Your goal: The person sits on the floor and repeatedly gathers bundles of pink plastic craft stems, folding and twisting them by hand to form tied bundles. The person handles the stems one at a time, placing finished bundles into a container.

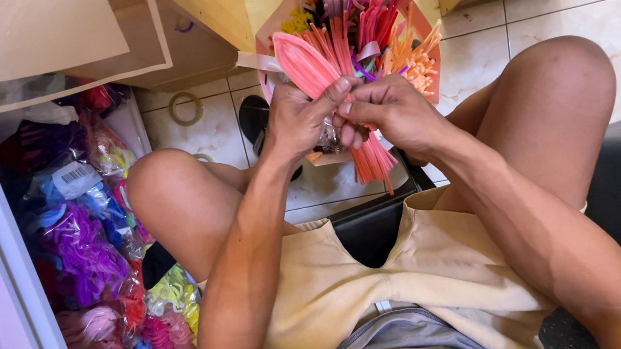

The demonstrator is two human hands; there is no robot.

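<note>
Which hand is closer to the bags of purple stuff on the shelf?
Left. The left hand is on the side of the shelf's purple bags, holding the pink stems. The right hand grips the same bundle just past it, farther from the shelf.

clear bags left, white label
</note>
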